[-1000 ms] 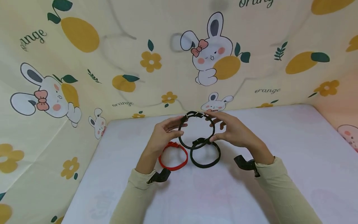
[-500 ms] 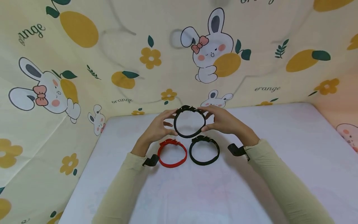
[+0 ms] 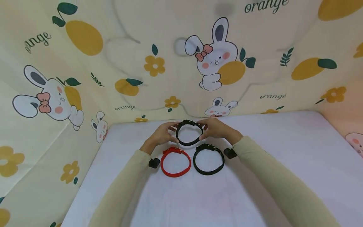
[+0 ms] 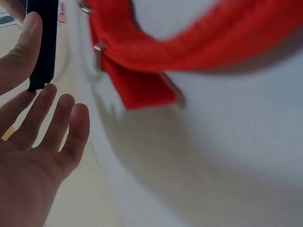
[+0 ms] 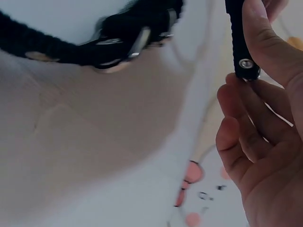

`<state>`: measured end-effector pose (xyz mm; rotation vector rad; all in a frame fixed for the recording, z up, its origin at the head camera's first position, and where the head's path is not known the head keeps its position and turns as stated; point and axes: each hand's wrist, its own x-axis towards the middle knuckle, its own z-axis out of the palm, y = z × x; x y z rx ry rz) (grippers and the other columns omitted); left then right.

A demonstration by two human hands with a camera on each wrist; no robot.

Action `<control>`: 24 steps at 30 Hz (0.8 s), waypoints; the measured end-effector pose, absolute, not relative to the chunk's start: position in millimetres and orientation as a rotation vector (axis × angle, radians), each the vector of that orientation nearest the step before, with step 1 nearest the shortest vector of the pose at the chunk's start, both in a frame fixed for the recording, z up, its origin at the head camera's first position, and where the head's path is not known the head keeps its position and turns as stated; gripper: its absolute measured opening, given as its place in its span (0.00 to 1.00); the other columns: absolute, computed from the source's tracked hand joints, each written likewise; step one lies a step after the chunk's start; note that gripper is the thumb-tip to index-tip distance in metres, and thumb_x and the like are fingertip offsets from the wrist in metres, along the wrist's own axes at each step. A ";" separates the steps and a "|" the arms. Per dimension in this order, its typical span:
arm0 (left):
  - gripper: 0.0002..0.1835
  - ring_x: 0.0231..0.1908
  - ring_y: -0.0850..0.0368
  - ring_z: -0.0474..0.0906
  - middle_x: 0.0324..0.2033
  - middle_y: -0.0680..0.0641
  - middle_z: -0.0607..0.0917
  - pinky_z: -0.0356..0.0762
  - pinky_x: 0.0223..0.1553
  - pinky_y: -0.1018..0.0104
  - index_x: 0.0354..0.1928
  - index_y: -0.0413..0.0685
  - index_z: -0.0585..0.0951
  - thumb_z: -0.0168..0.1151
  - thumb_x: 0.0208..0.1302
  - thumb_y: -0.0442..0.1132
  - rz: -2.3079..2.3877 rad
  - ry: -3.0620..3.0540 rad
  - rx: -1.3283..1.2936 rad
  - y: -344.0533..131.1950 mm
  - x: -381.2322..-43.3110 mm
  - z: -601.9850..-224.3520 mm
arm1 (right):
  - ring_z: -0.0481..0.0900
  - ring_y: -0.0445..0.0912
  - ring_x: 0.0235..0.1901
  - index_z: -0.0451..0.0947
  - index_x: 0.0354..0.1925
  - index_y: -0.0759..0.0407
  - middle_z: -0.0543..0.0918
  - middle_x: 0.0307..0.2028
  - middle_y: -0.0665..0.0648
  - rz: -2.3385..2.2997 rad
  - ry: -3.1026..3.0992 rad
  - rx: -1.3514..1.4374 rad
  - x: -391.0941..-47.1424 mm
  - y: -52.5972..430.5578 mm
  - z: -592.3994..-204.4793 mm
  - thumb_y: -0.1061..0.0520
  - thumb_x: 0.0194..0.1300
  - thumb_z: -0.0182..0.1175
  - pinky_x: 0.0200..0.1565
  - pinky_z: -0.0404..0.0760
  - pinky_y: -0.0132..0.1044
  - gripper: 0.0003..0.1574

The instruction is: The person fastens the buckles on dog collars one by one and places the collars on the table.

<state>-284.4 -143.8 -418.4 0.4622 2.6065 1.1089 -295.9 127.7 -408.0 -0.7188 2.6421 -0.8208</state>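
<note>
Between both hands is a black buckled collar (image 3: 187,144), formed into a ring, its buckle side toward the back. My left hand (image 3: 162,134) pinches its left side between thumb and fingers; my right hand (image 3: 217,128) pinches its right side. Nearer to me a red collar (image 3: 175,175) lies on the table, and a second black collar (image 3: 209,172) lies to its right, both buckled into rings. The left wrist view has the red collar's strap end (image 4: 142,94) close up. In the right wrist view, the held collar (image 5: 239,42) shows a metal stud by the fingertips.
The white table (image 3: 193,201) ends at a cream curtain (image 3: 170,82) printed with rabbits and oranges, close behind the hands. A black wrist camera (image 3: 154,163) sits beside the red collar, and another camera (image 3: 230,153) beside the second black collar.
Both hands have carried the black collar leftward and farther back, and it now sits behind the two others instead of overlapping the second black collar. Those two stayed in place.
</note>
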 end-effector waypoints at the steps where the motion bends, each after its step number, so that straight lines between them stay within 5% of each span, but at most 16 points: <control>1: 0.46 0.64 0.45 0.73 0.63 0.44 0.78 0.73 0.65 0.48 0.72 0.51 0.68 0.78 0.50 0.32 1.069 2.608 0.451 -143.3 -285.6 -421.7 | 0.79 0.53 0.54 0.67 0.70 0.62 0.81 0.59 0.61 -0.810 2.628 -0.708 -296.6 127.0 -411.7 0.48 0.54 0.76 0.49 0.79 0.41 0.51; 12: 0.44 0.64 0.46 0.73 0.63 0.43 0.78 0.70 0.68 0.54 0.72 0.44 0.67 0.77 0.53 0.37 0.786 2.635 0.398 -130.9 -295.5 -430.0 | 0.75 0.56 0.58 0.64 0.71 0.64 0.79 0.60 0.64 -0.751 2.583 -0.641 -301.3 129.9 -430.0 0.48 0.59 0.73 0.63 0.73 0.52 0.49; 18: 0.39 0.64 0.42 0.73 0.63 0.39 0.77 0.70 0.67 0.49 0.73 0.43 0.66 0.71 0.62 0.41 0.799 2.764 0.380 -157.5 -289.8 -422.9 | 0.69 0.64 0.66 0.64 0.70 0.70 0.75 0.64 0.70 -0.607 2.809 -0.707 -301.5 152.4 -426.6 0.44 0.70 0.61 0.68 0.67 0.57 0.42; 24: 0.30 0.65 0.38 0.69 0.64 0.37 0.74 0.69 0.65 0.43 0.70 0.43 0.69 0.63 0.69 0.44 0.491 3.184 0.441 -181.4 -274.4 -418.1 | 0.64 0.66 0.68 0.68 0.68 0.65 0.70 0.67 0.70 -0.302 3.100 -0.545 -291.0 187.8 -423.0 0.43 0.75 0.53 0.67 0.65 0.62 0.36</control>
